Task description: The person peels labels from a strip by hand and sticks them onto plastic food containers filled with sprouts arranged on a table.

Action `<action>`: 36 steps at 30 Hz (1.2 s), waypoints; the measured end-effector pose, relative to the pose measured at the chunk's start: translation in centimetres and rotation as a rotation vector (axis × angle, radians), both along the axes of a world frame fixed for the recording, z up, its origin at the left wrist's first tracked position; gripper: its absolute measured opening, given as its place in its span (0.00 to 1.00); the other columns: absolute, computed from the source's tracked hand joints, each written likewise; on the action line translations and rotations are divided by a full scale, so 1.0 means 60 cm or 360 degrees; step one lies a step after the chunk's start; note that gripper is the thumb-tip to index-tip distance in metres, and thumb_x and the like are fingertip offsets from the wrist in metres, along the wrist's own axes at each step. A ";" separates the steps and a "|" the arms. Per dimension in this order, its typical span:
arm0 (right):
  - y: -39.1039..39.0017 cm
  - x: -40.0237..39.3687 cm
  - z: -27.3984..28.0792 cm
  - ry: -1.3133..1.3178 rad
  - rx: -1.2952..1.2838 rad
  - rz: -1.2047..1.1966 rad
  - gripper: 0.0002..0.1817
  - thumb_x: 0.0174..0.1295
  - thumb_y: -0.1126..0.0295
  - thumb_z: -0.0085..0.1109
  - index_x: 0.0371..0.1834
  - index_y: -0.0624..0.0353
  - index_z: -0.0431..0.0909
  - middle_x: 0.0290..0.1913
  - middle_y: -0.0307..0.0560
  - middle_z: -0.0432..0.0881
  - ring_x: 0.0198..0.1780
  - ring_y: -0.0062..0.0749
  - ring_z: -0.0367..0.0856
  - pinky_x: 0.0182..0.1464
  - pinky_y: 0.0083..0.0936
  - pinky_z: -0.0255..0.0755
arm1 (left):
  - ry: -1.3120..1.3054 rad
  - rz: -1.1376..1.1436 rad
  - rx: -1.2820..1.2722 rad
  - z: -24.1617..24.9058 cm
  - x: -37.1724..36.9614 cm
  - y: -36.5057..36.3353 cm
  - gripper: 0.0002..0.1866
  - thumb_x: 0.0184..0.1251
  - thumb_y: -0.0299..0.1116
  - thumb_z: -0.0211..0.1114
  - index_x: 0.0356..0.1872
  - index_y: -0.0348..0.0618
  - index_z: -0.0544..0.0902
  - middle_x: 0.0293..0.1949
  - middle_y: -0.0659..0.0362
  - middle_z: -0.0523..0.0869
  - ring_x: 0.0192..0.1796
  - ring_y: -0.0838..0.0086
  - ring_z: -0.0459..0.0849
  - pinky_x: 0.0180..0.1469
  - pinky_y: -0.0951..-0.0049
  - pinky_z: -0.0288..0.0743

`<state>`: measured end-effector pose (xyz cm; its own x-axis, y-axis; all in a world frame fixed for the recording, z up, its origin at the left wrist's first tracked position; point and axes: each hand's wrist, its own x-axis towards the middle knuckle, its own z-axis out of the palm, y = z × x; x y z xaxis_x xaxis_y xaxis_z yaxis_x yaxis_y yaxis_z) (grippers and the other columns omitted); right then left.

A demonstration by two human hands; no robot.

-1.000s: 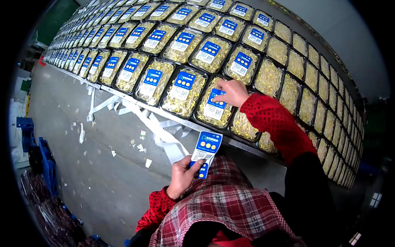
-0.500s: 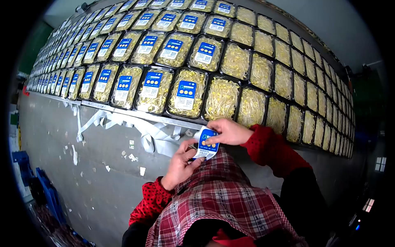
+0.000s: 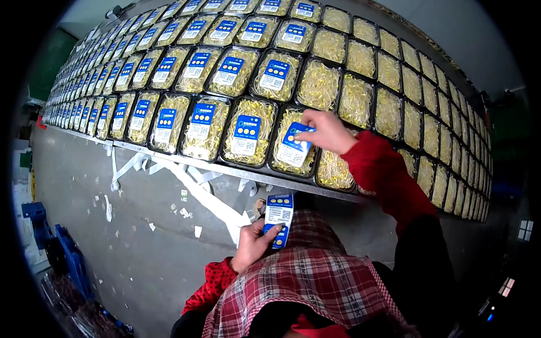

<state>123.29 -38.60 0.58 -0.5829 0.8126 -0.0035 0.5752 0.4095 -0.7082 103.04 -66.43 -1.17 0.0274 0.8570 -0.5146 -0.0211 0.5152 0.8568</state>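
My right hand point(image 3: 326, 130) pinches the upper right part of a blue and white label point(image 3: 295, 147), which overlaps the film-covered top of a bean sprout tray point(image 3: 280, 138) in the front row. Low in front of my apron, my left hand point(image 3: 256, 242) is closed on a strip of labels point(image 3: 277, 217), with more blue and white labels on it. Just left of my right hand, a labelled sprout tray point(image 3: 245, 132) sits in the same row. To the right, an unlabelled sprout tray point(image 3: 336, 169) lies partly under my right forearm.
Rows of sprout trays cover the long table, labelled on the left, plain on the right. White backing paper point(image 3: 203, 197) hangs below the metal table edge point(image 3: 225, 169) onto the floor, among paper scraps. Blue pallets point(image 3: 70, 262) stand at lower left.
My right hand has moved up and away from my left hand, carrying one label over to a front-row tray. My left hand stays low with the strip, which now shows more length.
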 end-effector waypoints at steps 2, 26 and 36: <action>-0.005 -0.017 -0.040 -0.0549 0.0331 0.0036 0.27 0.47 0.52 0.78 0.42 0.60 0.79 0.29 0.51 0.84 0.32 0.45 0.86 0.36 0.42 0.76 | -0.0067 0.0022 0.0147 0.001 0.017 0.013 0.08 0.73 0.27 0.67 0.45 0.32 0.85 0.34 0.65 0.87 0.33 0.86 0.78 0.37 0.80 0.76; 0.287 0.079 -0.044 -0.0625 0.0276 0.0023 0.27 0.49 0.53 0.76 0.48 0.58 0.80 0.37 0.56 0.87 0.43 0.52 0.86 0.42 0.45 0.76 | -0.0027 0.0187 0.0259 0.081 0.154 0.226 0.09 0.72 0.27 0.67 0.44 0.29 0.84 0.33 0.62 0.88 0.34 0.87 0.78 0.36 0.80 0.75; 0.167 0.102 0.028 0.0498 -0.1072 0.0326 0.15 0.57 0.64 0.76 0.38 0.63 0.84 0.28 0.39 0.83 0.31 0.18 0.78 0.34 0.23 0.73 | 0.0570 -0.0086 0.0831 0.064 0.128 0.371 0.11 0.66 0.24 0.69 0.49 0.34 0.84 0.46 0.53 0.82 0.46 0.65 0.81 0.50 0.69 0.74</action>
